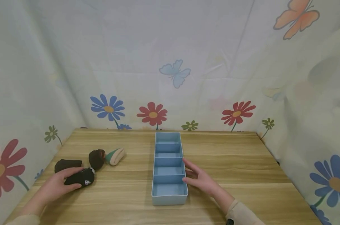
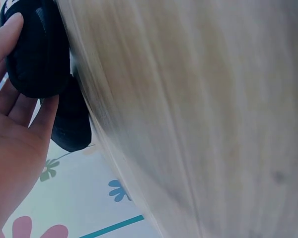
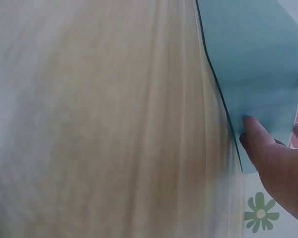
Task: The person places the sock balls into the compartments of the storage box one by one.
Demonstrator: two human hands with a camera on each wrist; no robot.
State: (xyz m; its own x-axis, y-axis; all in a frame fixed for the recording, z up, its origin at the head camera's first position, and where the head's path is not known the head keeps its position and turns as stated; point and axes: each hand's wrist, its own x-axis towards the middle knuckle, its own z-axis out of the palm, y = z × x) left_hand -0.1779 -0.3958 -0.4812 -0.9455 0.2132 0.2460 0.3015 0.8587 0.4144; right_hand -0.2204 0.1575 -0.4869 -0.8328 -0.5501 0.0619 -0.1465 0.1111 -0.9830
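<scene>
My left hand [image 1: 55,186] holds a black rolled sock [image 1: 79,178] with white lettering, at the left of the table. In the left wrist view the thumb lies on one side of this sock and the fingers on the other. Just behind it is another black rolled sock [image 1: 68,163], partly covered by the hand in the head view. My right hand [image 1: 205,182] rests with extended fingers against the right side of a light blue box [image 1: 170,200] with a row of several compartments. No objects show inside the compartments.
A dark rolled sock [image 1: 96,159] with a bit of red and a green and beige rolled sock [image 1: 115,157] lie side by side beyond the left hand. The wooden table [image 1: 229,153] meets flower-printed cloth [image 1: 124,62] at its back and sides.
</scene>
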